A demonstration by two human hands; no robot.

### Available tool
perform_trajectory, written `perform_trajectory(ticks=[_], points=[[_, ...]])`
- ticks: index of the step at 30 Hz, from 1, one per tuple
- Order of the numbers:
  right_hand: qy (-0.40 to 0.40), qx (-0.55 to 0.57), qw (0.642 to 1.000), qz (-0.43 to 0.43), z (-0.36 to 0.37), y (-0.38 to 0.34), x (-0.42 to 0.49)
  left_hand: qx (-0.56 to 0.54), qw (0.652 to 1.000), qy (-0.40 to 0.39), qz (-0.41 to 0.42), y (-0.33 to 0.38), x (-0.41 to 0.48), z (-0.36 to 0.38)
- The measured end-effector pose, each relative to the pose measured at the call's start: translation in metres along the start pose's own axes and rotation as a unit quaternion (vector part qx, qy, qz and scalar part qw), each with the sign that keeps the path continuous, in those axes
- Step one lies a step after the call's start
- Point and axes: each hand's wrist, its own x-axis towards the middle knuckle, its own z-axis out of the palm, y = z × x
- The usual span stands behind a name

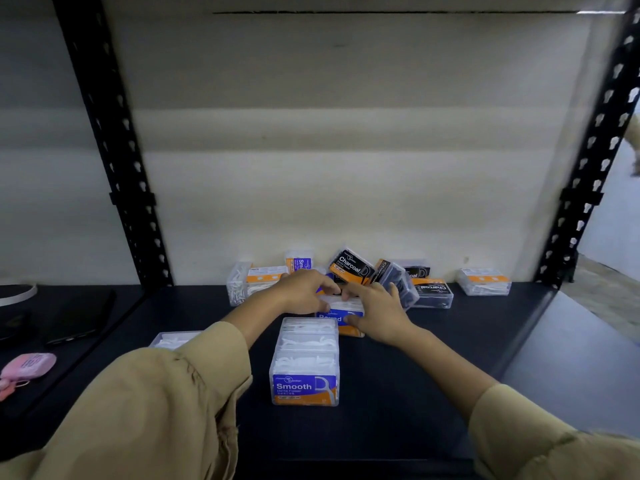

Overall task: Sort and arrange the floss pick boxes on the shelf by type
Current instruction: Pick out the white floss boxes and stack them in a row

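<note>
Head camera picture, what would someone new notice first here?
Two hands meet at the middle of the dark shelf: the left hand and right hand grip a blue Round box. In front stands a neat row ending in the blue Smooth box. Behind the hands, black Charcoal boxes lie jumbled against the wall.

Place: a stockroom or shop storage corner.
Shelving: black slotted metal uprights (114, 147) flank a dark shelf (433, 358), plain wall behind.
Stock: many retail floss pick boxes (304, 362) clustered around both hands.
</note>
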Motion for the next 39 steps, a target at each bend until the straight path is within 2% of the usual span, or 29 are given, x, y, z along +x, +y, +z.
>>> perform_trajectory(ticks=[7,13,16,24,34,39], points=[[0.002,0.045,0.999,0.0,0.002,-0.005,0.0,0.045,0.999,-0.009,0.001,-0.001,-0.002,-0.002],[0.075,0.051,0.996,0.004,-0.006,-0.009,-0.028,0.045,0.999,0.002,-0.023,-0.024,-0.013,-0.009],[0.09,0.036,0.995,0.033,-0.009,-0.005,-0.059,0.037,0.998,0.0,-0.045,-0.046,-0.023,-0.013],[0.069,-0.071,0.993,0.057,0.013,0.012,-0.122,0.053,0.992,0.009,-0.118,-0.094,-0.064,-0.033],[0.045,-0.085,0.992,0.077,0.018,0.011,-0.128,0.002,0.99,-0.057,-0.13,-0.133,-0.11,-0.063],[0.011,-0.082,0.992,0.09,0.013,0.005,-0.129,-0.043,0.985,-0.05,-0.158,-0.143,-0.119,-0.065]])
